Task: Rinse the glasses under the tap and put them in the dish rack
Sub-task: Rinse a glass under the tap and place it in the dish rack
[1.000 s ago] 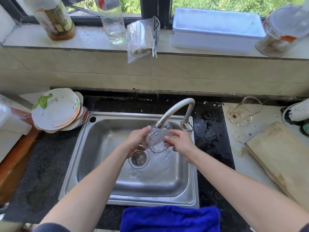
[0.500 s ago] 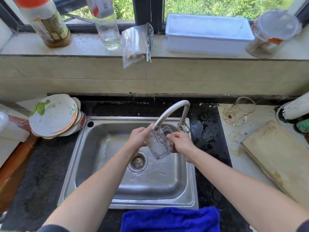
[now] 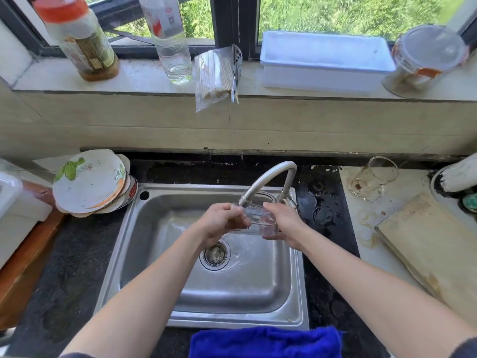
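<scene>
1. Clear glass (image 3: 258, 220) held just under the tap spout (image 3: 245, 200), over the sink (image 3: 180, 188).
2. Lies crosswise, long axis running from hand to hand.
3. Left hand (image 3: 222, 220) curled round one end; right hand (image 3: 282, 223) wrapped round the other, fingers beneath.
4. Second glass (image 3: 374, 177) tipped on the counter (image 3: 356, 218) at right, nearer the right hand.
5. Dish rack not recognisable in view; likely direction unclear.

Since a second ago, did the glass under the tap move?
Yes. The glass has come up closer under the tap spout and farther from the drain, and now lies more sideways.
</scene>
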A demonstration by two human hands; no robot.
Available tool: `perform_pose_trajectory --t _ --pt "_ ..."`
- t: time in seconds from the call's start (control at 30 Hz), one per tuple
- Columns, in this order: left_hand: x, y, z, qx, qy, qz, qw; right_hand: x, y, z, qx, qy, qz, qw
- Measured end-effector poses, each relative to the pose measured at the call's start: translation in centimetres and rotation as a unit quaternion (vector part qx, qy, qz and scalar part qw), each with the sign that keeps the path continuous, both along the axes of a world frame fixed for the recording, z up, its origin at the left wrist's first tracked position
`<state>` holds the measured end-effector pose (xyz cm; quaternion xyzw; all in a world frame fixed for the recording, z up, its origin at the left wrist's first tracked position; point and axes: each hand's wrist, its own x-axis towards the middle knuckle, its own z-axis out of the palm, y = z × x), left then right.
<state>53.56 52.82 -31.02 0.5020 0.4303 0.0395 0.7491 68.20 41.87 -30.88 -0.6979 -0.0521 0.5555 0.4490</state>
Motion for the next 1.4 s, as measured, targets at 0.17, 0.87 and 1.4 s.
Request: perform_pose_trajectory --t 0.17,0.87,1.4 --pt "-0.2 2.3 0.4 0.129 0.113 -0.058 0.983 1.6 0.5 0.9 0.006 -0.073 0.188 0.98" --pt "3.1 -2.8 0.0 0.197 0.113 -0.051 0.972 0.1 -1.0 -1.3 0.027 0.012 0.037 0.999" --pt "2.0 -0.4 1.5 0.152 0.101 -0.007 0.983 -1.3 1.3 -0.8 -0.019 -0.448 0.267 0.853"
